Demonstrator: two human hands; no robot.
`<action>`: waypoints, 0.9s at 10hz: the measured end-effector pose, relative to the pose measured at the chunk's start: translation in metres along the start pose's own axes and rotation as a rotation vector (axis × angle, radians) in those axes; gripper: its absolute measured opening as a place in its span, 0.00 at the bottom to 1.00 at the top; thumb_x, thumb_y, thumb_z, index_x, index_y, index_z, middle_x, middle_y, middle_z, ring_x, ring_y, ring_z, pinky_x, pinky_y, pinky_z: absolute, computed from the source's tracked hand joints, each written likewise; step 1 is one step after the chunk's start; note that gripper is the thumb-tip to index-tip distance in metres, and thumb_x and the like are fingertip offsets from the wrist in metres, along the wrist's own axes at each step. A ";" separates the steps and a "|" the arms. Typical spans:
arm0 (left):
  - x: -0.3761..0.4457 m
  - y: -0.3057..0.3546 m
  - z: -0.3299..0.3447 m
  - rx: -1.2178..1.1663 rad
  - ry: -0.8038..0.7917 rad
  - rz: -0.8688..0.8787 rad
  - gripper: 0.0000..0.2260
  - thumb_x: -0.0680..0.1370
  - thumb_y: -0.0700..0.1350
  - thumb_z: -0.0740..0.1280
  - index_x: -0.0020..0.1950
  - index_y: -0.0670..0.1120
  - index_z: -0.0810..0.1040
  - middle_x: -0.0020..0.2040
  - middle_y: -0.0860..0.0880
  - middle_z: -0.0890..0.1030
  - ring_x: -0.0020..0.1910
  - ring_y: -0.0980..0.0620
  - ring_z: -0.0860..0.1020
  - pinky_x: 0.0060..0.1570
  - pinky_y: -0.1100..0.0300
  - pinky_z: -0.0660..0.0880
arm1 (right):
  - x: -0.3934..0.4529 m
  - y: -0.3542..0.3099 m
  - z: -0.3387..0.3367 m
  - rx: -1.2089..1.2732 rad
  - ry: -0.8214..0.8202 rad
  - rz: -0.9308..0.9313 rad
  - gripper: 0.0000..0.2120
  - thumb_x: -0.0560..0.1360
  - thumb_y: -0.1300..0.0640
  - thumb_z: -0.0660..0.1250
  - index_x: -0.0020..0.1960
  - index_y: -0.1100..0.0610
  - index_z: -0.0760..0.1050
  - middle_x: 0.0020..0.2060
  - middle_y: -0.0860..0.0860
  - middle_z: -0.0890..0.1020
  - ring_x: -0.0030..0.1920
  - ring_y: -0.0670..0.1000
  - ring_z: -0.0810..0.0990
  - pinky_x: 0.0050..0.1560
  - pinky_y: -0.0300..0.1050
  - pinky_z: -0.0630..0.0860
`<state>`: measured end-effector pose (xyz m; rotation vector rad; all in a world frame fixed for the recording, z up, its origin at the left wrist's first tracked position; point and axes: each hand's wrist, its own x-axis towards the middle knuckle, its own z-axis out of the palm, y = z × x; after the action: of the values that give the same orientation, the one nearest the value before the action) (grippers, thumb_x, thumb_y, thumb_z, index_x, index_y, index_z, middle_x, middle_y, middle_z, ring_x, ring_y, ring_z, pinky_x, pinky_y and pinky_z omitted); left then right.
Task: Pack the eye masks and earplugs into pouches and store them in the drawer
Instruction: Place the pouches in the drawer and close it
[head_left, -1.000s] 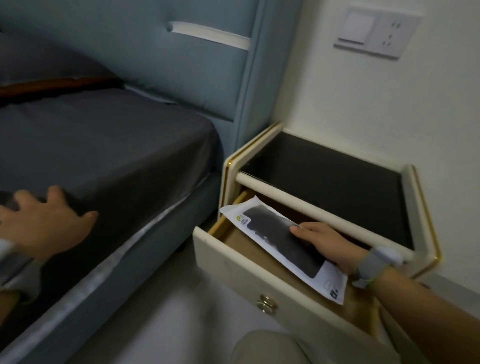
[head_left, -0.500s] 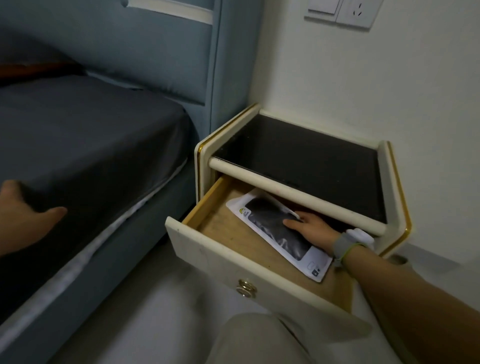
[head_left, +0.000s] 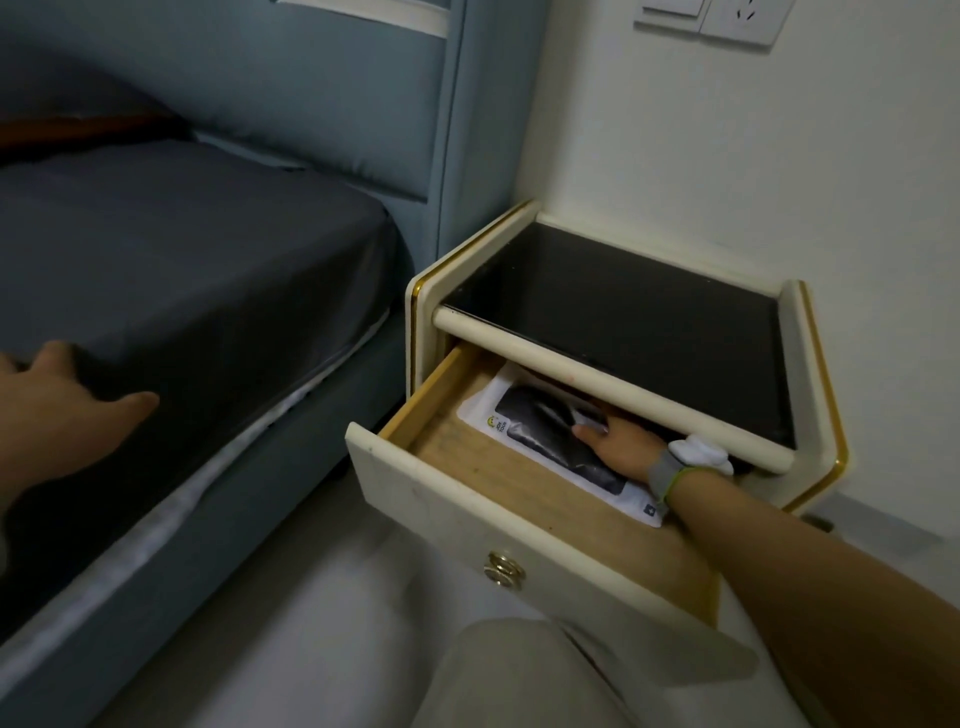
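The nightstand's drawer (head_left: 441, 499) stands pulled out, cream-fronted with a wooden inside. Flat on its floor lies a white pouch (head_left: 524, 421) with a dark eye mask showing through it. My right hand (head_left: 618, 447) reaches deep into the drawer and rests palm-down on the pouch, fingers stretched under the nightstand top. My left hand (head_left: 57, 415) lies spread on the dark grey bedsheet at the left edge, holding nothing. No earplugs can be seen.
The cream nightstand (head_left: 613, 312) has a black glass top and stands against the white wall. A blue upholstered bed (head_left: 208, 270) with headboard fills the left. My knee (head_left: 519, 675) is at the bottom, over pale floor. A ring pull (head_left: 504, 566) sits on the drawer front.
My right hand has pushed the pouch from above the drawer's edge down flat and further back inside. The left hand stays on the bed; the camera has shifted right.
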<state>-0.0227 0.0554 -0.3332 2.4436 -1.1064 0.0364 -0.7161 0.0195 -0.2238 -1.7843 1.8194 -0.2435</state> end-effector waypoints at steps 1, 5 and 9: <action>-0.003 0.016 -0.012 -0.038 -0.166 -0.006 0.39 0.51 0.80 0.67 0.55 0.60 0.68 0.50 0.48 0.81 0.40 0.43 0.80 0.43 0.45 0.82 | 0.006 0.000 0.004 -0.046 0.053 0.000 0.27 0.81 0.46 0.61 0.74 0.58 0.64 0.71 0.60 0.73 0.69 0.62 0.71 0.67 0.51 0.67; -0.116 0.114 -0.146 0.153 -0.152 0.019 0.38 0.56 0.81 0.56 0.57 0.59 0.67 0.59 0.40 0.77 0.57 0.31 0.75 0.56 0.33 0.75 | -0.011 -0.031 0.012 -0.115 0.129 -0.037 0.22 0.81 0.46 0.61 0.69 0.58 0.69 0.63 0.60 0.78 0.62 0.62 0.76 0.61 0.54 0.74; -0.196 0.222 -0.220 0.173 -0.082 0.160 0.36 0.75 0.66 0.61 0.79 0.55 0.55 0.79 0.41 0.57 0.78 0.38 0.55 0.74 0.34 0.53 | -0.079 -0.152 0.008 0.055 0.033 -0.511 0.24 0.80 0.50 0.64 0.74 0.52 0.65 0.64 0.44 0.72 0.61 0.44 0.73 0.64 0.41 0.69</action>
<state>-0.2805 0.1576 -0.0895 2.5201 -1.3853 0.0859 -0.5860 0.0834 -0.1315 -2.1889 1.3313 -0.5141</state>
